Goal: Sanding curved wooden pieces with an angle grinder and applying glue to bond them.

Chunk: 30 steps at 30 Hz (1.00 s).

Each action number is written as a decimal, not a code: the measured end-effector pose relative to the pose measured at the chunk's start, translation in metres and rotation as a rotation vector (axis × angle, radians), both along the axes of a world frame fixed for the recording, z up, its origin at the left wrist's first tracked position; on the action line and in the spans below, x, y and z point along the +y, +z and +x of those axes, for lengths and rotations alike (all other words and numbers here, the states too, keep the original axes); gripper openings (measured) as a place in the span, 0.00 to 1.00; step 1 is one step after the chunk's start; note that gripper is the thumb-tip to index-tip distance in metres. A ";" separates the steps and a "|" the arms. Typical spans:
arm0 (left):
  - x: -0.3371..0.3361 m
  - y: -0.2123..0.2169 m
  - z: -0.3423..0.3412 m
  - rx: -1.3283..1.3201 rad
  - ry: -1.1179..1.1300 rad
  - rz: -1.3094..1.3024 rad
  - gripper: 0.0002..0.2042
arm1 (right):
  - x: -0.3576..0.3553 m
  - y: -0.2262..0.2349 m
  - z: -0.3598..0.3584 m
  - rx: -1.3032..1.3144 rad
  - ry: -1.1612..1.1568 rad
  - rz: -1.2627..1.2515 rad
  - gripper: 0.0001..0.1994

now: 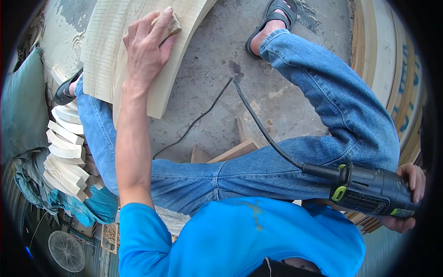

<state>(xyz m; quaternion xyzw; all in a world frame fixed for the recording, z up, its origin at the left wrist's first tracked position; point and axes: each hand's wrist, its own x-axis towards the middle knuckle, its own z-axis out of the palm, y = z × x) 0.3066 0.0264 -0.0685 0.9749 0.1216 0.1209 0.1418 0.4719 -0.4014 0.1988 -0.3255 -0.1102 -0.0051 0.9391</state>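
My left hand point(150, 44) is closed around a small wooden block point(174, 25), fingers on top and thumb at its near side. The block rests on large, pale, curved wooden pieces point(104, 51) lying at the upper left between my legs. Out at the far right, my right hand point(410, 184) grips a black corded power tool point(369, 189) with green accents. Its working end is hidden by the hand and the dark rim, so I cannot tell its exact kind. The tool is held beside my right thigh, its cord point(272, 141) crossing that leg down to the concrete floor.
Several cut curved wood pieces point(67, 147) are piled at the left, next to teal cloth point(99, 205) and a grey-green bundle point(25, 106). A round fan point(67, 251) stands at the lower left. Long curved boards point(390, 55) line the right side. Wooden scraps point(237, 150) lie below my legs.
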 end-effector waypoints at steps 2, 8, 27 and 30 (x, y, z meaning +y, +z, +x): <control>0.002 -0.004 -0.004 -0.026 -0.011 0.001 0.29 | 0.001 0.001 0.001 -0.012 0.022 -0.051 0.25; 0.002 -0.005 -0.021 -0.082 -0.035 0.028 0.25 | -0.001 0.003 0.004 -0.038 0.069 -0.069 0.26; -0.010 0.005 -0.021 -0.100 0.066 -0.168 0.27 | 0.000 0.004 0.003 -0.026 0.058 -0.056 0.26; -0.010 0.001 -0.016 0.022 0.053 0.000 0.27 | 0.001 0.005 0.002 -0.022 0.057 -0.066 0.26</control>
